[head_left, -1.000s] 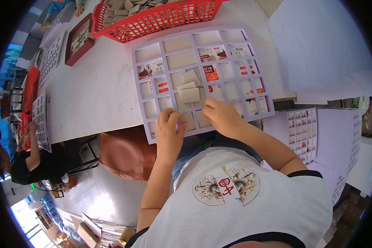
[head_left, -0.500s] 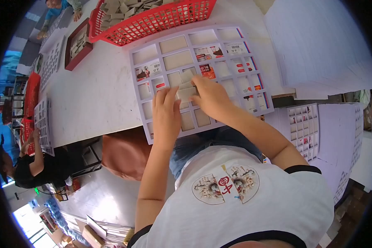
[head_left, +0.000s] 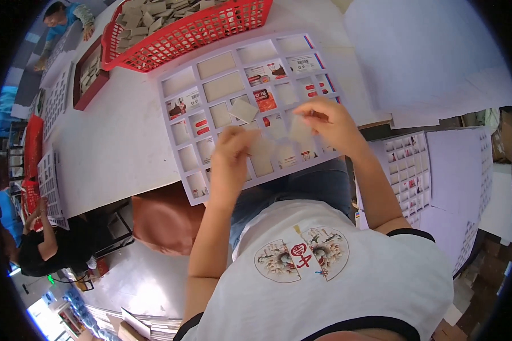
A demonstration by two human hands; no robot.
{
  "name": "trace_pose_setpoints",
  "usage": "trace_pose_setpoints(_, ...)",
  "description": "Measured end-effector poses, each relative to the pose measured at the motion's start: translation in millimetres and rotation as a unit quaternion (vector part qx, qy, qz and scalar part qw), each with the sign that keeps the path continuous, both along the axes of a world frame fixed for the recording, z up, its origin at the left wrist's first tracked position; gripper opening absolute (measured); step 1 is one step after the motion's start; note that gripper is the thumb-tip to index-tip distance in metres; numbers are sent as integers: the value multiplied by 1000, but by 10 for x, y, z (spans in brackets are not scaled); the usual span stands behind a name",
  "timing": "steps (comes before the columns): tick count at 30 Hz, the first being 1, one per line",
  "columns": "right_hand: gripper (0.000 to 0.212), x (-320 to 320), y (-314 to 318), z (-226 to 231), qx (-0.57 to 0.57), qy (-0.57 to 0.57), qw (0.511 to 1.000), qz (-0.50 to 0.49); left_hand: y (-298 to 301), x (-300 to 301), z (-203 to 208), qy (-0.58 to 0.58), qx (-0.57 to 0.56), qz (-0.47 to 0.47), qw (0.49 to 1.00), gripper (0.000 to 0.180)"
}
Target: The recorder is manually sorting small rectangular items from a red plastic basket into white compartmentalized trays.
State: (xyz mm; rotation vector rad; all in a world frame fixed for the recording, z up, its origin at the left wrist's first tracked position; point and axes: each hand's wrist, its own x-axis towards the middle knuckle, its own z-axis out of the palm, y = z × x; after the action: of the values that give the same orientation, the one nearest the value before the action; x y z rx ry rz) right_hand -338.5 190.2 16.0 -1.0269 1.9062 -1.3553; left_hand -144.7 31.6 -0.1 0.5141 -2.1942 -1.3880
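Note:
A white grid tray (head_left: 198, 199) with many compartments lies in front of me, its near edge over my lap. Some compartments show a plain beige bottom, others printed red and white pieces. My right hand (head_left: 334, 124) pinches a small beige cardboard piece (head_left: 300, 129) above the tray's right half. Over the near middle compartments, my left hand (head_left: 231, 158) is partly blurred, fingers closed on another pale cardboard piece (head_left: 261, 146). A loose cardboard piece (head_left: 243, 110) lies tilted across the dividers between the hands, farther away.
A red plastic basket (head_left: 196, 35) heaped with beige pieces stands beyond the tray. Left of it is a dark red box (head_left: 90, 77) of similar pieces. Another grid tray (head_left: 412, 176) lies at right. Co-workers sit at left, beside a brown stool (head_left: 168, 221).
My hands have moved apart, the right one going right, each with a cardboard piece from the small stack they held together. One piece now lies loose on the tray.

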Motion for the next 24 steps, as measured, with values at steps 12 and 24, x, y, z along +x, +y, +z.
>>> trace_pose_setpoints(12,15,-12,283,-285,38,181,981,67,315,-338,-203,-35,-223,-93,970,12)
trace_pose_setpoints(24,33,58,420,-13,75,459,864,191,550,-28,-304,-156,-333,-115,923,72)
